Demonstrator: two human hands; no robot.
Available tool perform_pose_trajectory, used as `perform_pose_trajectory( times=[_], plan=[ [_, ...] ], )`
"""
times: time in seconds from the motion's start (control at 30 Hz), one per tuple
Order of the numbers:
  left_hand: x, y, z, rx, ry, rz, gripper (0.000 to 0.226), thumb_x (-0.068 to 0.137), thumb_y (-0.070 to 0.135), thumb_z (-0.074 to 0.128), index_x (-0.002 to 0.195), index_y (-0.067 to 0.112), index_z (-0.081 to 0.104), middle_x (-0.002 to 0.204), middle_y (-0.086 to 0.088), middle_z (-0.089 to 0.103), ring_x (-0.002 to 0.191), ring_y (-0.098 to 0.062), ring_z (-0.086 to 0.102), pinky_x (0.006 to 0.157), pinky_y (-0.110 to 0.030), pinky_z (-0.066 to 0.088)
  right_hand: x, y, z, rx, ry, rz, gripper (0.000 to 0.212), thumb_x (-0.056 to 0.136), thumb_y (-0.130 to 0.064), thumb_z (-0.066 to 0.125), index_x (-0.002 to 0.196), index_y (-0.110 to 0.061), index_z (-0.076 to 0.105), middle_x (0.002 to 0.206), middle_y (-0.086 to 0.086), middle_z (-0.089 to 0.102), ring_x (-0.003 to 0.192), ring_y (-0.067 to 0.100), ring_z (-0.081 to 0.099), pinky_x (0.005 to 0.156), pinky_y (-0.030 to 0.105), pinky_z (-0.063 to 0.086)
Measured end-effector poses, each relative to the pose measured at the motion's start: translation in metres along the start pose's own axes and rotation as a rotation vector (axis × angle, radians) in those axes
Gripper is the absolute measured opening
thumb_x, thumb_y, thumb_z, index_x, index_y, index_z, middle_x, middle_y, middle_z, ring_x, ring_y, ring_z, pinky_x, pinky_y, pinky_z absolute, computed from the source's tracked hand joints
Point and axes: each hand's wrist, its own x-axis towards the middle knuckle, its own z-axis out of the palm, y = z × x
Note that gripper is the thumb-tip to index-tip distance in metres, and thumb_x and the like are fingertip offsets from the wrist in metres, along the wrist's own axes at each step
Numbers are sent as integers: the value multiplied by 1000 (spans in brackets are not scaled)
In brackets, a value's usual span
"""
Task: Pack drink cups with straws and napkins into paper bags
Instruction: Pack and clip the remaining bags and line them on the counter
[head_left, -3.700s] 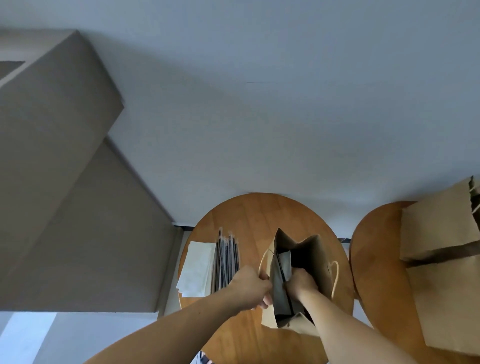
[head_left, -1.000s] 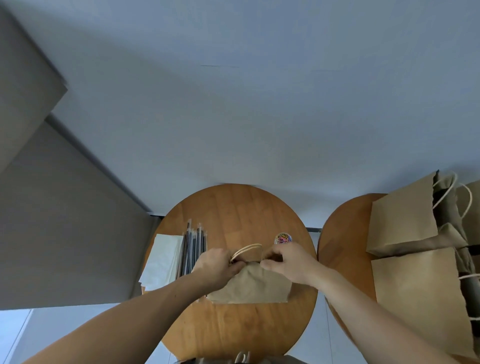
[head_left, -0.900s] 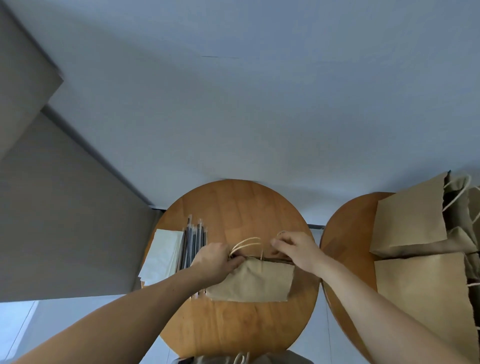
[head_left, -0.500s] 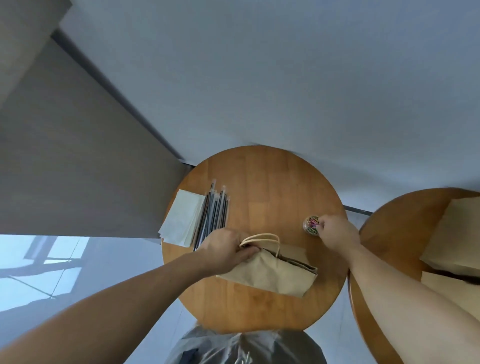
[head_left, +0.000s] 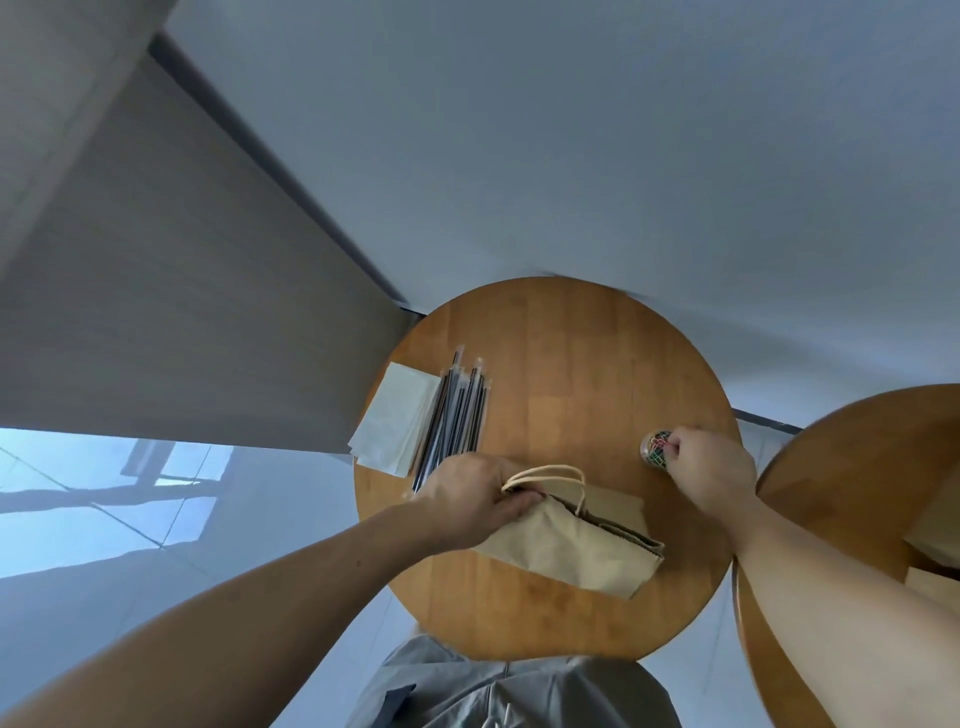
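Left hand (head_left: 467, 499): fingers curled round the folded top of the paper bag (head_left: 571, 556), by its handles.
Paper bag: lying flat on the round table (head_left: 571, 353), near edge.
Right hand (head_left: 711, 467): fingertips at the clip jar (head_left: 655, 451); cannot tell if pinching.
Straws (head_left: 457, 415): beside the napkins (head_left: 397, 421), left of the bag.

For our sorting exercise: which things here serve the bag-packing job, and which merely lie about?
In use: bag, held by left hand; clip jar, at right hand; straws; napkins; table.
Lying about: second table; grey panel.
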Motion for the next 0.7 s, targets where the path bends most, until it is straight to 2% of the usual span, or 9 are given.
perform_pose_trajectory(
  times=[0.2, 0.43, 0.5, 0.6, 0.7],
  plan=[
    [-3, 4, -3, -1, -15, -9, 16, 96, 43, 57, 95, 35, 70, 84, 17, 68, 73, -2, 56, 65, -21, 45, -4, 7, -5, 88, -7, 18, 22, 100, -26, 48, 108, -15, 65, 89, 3, 67, 82, 22, 61, 69, 35, 53],
    [-10, 5, -2, -6, -10, -4, 17, 96, 42, 56, 101, 33, 70, 88, 14, 71, 79, -6, 62, 70, -25, 50, -4, 9, -1, 233, 32, 47, 11, 96, -18, 56, 99, -13, 65, 92, 8, 68, 82, 24, 58, 68, 36, 51],
    [-11, 4, -1, -5, 0, 1, 17, 96, 41, 56, 101, 34, 70, 88, 15, 71, 78, -5, 61, 69, -25, 50, -4, 10, 0, 310, 59, 61, 12, 95, -16, 58, 104, -13, 65, 98, 9, 70, 87, 25, 60, 71, 35, 52],
    [-11, 5, 0, -5, 6, 4, 17, 96, 42, 56, 101, 35, 70, 87, 15, 71, 77, -3, 60, 68, -25, 51, -5, 11, 1, 368, 63, 56, 25, 97, -16, 57, 121, -12, 64, 112, 9, 70, 101, 28, 63, 81, 37, 53],
    [-10, 4, 1, -6, 18, -2, 17, 96, 42, 56, 99, 35, 71, 85, 14, 70, 73, -3, 58, 66, -24, 50, -6, 12, 2, 386, 57, 34, 28, 100, -17, 52, 124, -13, 64, 117, 10, 69, 106, 29, 62, 85, 38, 53]
  ],
)
